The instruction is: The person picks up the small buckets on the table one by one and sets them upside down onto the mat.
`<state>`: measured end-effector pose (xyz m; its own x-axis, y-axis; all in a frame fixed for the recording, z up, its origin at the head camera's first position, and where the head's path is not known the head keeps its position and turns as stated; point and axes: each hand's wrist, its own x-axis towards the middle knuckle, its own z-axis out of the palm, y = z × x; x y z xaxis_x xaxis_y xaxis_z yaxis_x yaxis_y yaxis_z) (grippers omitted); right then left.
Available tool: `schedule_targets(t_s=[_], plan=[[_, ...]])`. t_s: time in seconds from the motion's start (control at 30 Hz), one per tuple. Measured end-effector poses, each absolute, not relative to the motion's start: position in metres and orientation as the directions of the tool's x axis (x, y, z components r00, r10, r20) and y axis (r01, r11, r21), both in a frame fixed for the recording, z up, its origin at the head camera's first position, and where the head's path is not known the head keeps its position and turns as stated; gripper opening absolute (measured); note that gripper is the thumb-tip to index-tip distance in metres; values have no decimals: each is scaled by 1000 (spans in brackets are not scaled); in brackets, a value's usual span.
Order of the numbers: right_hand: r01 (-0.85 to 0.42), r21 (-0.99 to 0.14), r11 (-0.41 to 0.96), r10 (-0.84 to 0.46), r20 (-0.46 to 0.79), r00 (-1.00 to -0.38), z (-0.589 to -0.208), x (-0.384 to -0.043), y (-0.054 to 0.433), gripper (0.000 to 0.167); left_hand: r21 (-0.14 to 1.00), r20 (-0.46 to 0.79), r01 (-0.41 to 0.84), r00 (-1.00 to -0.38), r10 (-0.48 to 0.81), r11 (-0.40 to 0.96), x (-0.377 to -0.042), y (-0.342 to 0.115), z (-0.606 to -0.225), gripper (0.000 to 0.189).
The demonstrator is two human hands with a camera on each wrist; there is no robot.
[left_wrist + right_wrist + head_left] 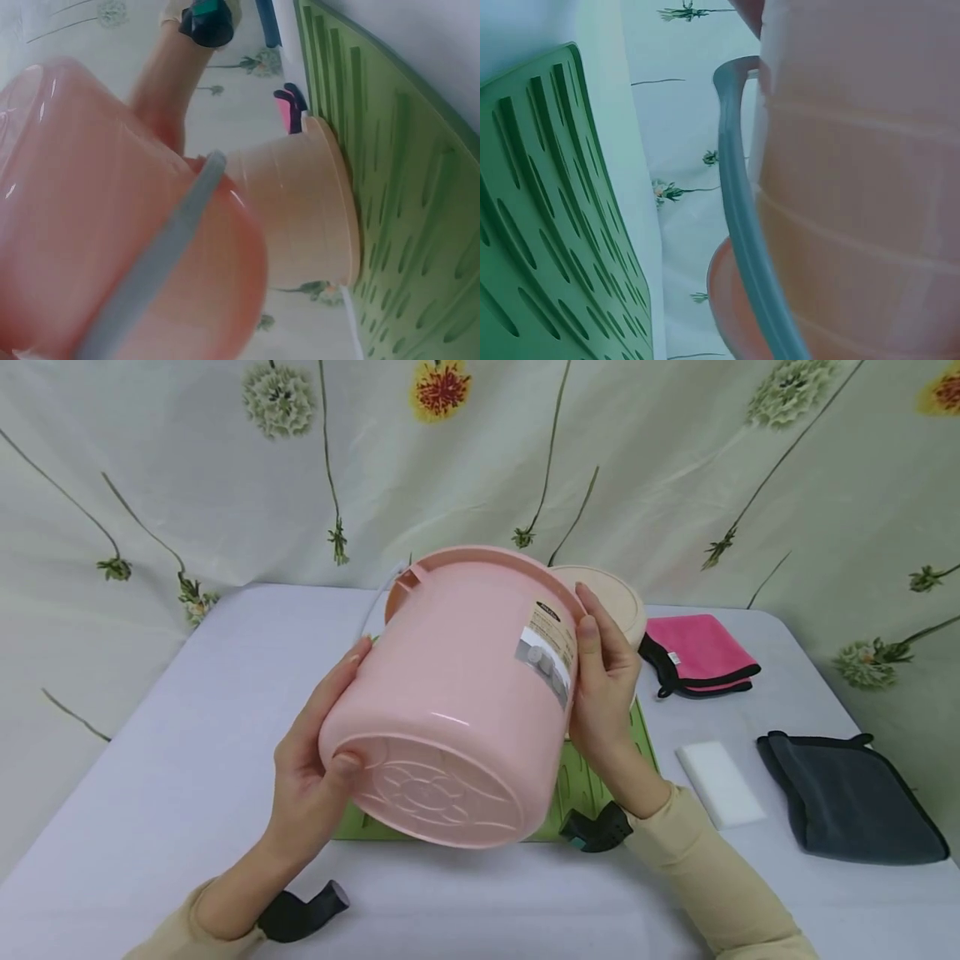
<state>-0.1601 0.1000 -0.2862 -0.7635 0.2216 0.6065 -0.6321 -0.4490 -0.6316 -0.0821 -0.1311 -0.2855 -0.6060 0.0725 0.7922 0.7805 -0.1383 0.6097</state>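
A pink plastic bucket [450, 685], tilted with its ribbed base facing me, is held up between both hands in the head view. My left hand [318, 760] grips the lower left side, its thumb on the base edge. My right hand [607, 685] holds the right side near the rim, beside a printed label [547, 652]. The pale handle [154, 259] hangs across the bucket in the left wrist view. Behind it, a beige bucket [300, 210] stands upside down on a green slotted mat [405, 195]. The pink bucket's inside is hidden from the head view.
To the right on the white-covered table [172, 735] lie a folded pink cloth [705, 652] with black edging, a white sponge block [720, 783] and a folded dark grey cloth [862, 797]. A flower-print curtain [465, 477] hangs behind the table.
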Motion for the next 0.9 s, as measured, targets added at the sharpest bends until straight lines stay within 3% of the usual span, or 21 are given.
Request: schedule_targets(t_s=[0.17, 0.3, 0.37, 0.47, 0.57, 0.67, 0.77, 0.9], plan=[[-587, -664, -464, 213, 559, -801, -291, -161, 98, 28, 590, 802, 797, -597, -20, -130, -82, -127, -281, 58], [-591, -734, -336, 126, 587, -800, -293, -159, 102, 30, 570, 812, 814, -579, -71, -113, -81, -128, -277, 54], [-674, -717, -177, 53, 677, -734, -292, -157, 104, 37, 570, 811, 816, -577, -94, -94, -81, -130, -274, 53], [-847, -530, 40, -91, 842, -531, -288, -147, 104, 53, 578, 802, 813, -583, -134, -74, -83, -132, -270, 52], [-961, -263, 80, -249, 929, -275, -288, -130, 97, 72, 590, 782, 802, -597, -179, -95, -86, -134, -264, 51], [-995, -96, 33, -362, 927, -101, -292, -117, 87, 92, 605, 751, 777, -629, -199, -175, -90, -135, -258, 48], [-998, -18, 67, -399, 916, -43, -297, -114, 78, 99, 636, 705, 730, -681, -197, -250, -92, -135, -254, 43], [-989, -62, 131, -391, 914, -109, -299, -118, 73, 90, 707, 619, 643, -764, -181, -295, -92, -134, -252, 38]])
